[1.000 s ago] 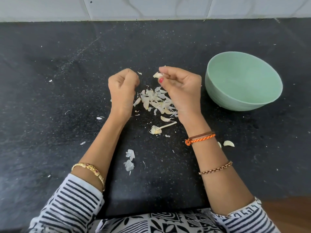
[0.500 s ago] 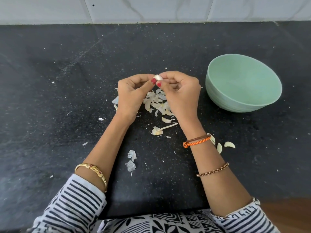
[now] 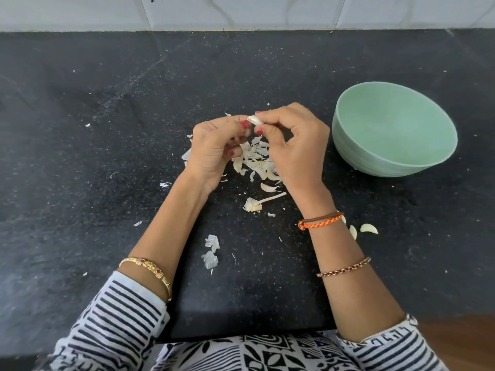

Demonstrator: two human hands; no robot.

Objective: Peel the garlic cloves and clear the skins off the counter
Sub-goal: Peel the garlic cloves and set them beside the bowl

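Both hands meet above the black counter (image 3: 80, 156) on one small white garlic clove (image 3: 254, 120). My right hand (image 3: 292, 145) pinches the clove between thumb and fingertips. My left hand (image 3: 214, 148) touches its other end with the thumb and curled fingers. Under the hands lies a pile of pale garlic skins (image 3: 257, 159). A garlic root stub with a stem (image 3: 255, 204) lies just nearer to me. Three peeled cloves (image 3: 368, 228) lie on the counter right of my right wrist.
A mint green bowl (image 3: 345, 140) stands to the right of my hands, and it looks empty. Loose skin flakes (image 3: 211, 250) lie between my forearms, with smaller bits to the left. A white tiled wall (image 3: 241, 12) borders the far edge of the counter.
My left hand, a closed fist apart from the right a second ago, has moved right and joined it on the clove. The right hand kept hold of the clove.
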